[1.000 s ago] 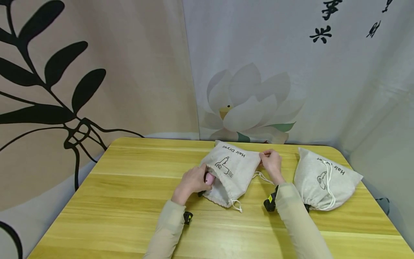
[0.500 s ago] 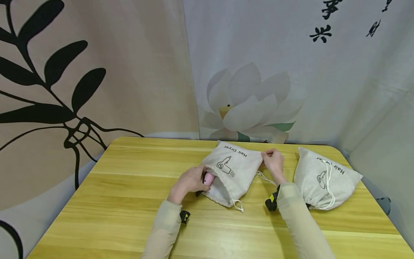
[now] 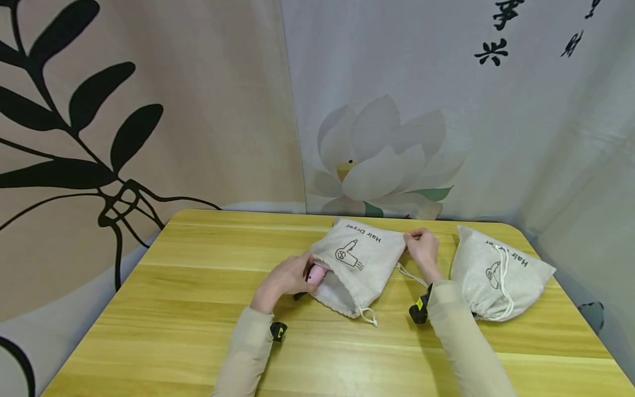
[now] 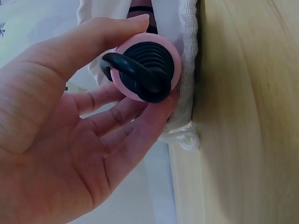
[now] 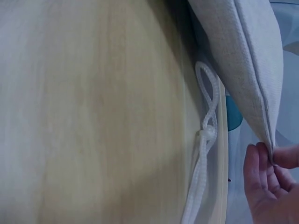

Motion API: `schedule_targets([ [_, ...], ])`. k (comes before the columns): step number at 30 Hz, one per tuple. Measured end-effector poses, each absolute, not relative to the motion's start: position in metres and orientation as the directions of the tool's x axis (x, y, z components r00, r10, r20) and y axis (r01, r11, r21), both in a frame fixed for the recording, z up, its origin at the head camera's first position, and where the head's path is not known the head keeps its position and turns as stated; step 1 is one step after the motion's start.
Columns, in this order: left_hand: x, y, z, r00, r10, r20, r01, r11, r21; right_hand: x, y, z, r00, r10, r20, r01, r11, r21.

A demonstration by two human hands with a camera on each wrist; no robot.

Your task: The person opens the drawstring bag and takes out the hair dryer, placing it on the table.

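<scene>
A cloth drawstring bag (image 3: pixel 369 270) printed "Hair Dryer" lies on the table with its mouth toward the left front. My left hand (image 3: pixel 285 278) grips the pink end of a hair dryer (image 3: pixel 316 274) at that mouth; the rest of it is inside the bag, hidden. The left wrist view shows the pink end (image 4: pixel 120 83) with a black ribbed cord sleeve and a black loop, thumb on one side and fingers on the other. With fingertips and thumb, my right hand (image 3: pixel 424 251) pinches the bag's far right corner, seen also in the right wrist view (image 5: pixel 268 151).
A second, filled "Hair Dryer" bag (image 3: pixel 501 278) with white cords sits on the right of the wooden table (image 3: pixel 198 309). The first bag's white drawstring (image 3: pixel 412 274) trails beside my right wrist. Printed curtains (image 3: pixel 238 110) hang behind the table's far edge.
My left hand has moved left and slightly toward me with the dryer's pink end. My right hand and the bag have shifted slightly right. The second bag has stayed put.
</scene>
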State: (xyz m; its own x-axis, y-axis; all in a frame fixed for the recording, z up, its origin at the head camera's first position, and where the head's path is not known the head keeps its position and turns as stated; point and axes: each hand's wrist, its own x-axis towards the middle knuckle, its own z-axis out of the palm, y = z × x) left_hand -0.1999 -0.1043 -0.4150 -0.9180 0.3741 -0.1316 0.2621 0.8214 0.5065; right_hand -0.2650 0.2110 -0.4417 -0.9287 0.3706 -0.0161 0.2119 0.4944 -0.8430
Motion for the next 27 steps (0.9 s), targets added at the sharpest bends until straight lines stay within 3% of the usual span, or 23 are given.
schedule_targets([
  [9,-0.199,-0.109,-0.413,-0.912,0.388,-0.137,0.274,0.821,0.501,-0.262,0.212,-0.443,-0.92,0.391,0.001,0.22,0.52,-0.825],
  [14,-0.199,-0.107,-0.411,-0.911,0.377,-0.165,0.256,0.833,0.49,-0.261,0.205,-0.442,-0.923,0.382,0.045,0.215,0.609,-0.764],
  [21,-0.199,-0.105,-0.412,-0.913,0.368,-0.176,0.251,0.846,0.47,-0.268,0.178,-0.428,-0.951,0.208,0.23,0.025,0.79,-0.612],
  [27,-0.199,-0.104,-0.411,-0.92,0.354,-0.166,0.243,0.851,0.466,-0.284,0.144,-0.408,-0.98,0.021,0.196,-0.1,0.8,-0.592],
])
